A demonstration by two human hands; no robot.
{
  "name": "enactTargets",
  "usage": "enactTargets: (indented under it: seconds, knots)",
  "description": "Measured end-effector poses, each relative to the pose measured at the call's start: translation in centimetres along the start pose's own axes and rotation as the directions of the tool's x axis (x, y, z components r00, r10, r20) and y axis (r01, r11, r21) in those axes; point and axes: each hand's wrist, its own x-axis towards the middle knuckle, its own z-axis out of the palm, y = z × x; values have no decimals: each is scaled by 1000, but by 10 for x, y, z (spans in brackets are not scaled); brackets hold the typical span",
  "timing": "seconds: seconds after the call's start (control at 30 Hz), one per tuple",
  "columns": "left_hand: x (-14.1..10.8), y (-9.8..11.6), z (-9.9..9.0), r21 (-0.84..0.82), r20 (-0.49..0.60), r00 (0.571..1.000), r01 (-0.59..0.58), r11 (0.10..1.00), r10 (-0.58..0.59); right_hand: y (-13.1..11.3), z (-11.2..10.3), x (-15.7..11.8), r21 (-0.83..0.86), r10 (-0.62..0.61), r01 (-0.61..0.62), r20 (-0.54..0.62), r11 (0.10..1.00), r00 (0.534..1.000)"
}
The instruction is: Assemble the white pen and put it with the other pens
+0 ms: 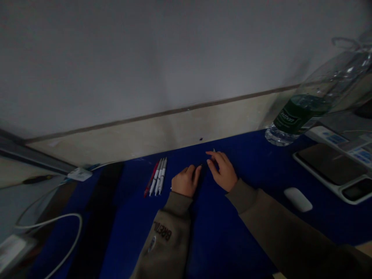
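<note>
On the blue surface (232, 232), my left hand (185, 181) is curled, my right hand (222, 170) has thumb and forefinger parted; I cannot tell whether either grips anything; left of both, three slim white pens (159, 177) with greyish far ends lie beside one red pen (150, 180).

From my remote seat I made this out as an office or study desk, though I couldn't tell whether it was in a workplace or a home. A white computer mouse (298, 199) lay toward the right edge of the blue worktop (229, 240), and a row of pens (159, 178) sat near its far edge, left of centre. A plain grey wall (174, 58) with a pale lower band (145, 133) rose behind that edge, and a white cable (81, 228) looped by the left edge
</note>
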Motion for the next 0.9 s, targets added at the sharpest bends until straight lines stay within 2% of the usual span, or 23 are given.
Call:
enactTargets:
  seconds: [0.1,0.17,0.23,0.33,0.53,0.8,0.9]
  knots:
    - [0,1,0,8,3,1000,-5,1000,5,8,2,2,-268,-1,-23,-86,963,996]
    - [0,0,1,10,7,1000,-9,1000,9,15,5,0,-379,13,-26,-37,925,999]
    - [0,0,1,8,5,1000,-7,1000,7,20,8,-1,-417,17,6,51,909,999]
    - [0,0,1,5,-2,1000,0,1000,0,27,10,-1,-374,5,40,119,927,993]
    - [0,-1,2,-5,-6,1000,-3,1000,3,28,8,4,-190,-54,87,173,978,983]
    - [1,0,2,5,0,1000,2,1000,-2,27,14,-2,-196,-69,109,201,975,977]
    - [1,0,2,8,-3,1000,0,1000,0,26,15,-2,-91,-55,70,160,993,986]
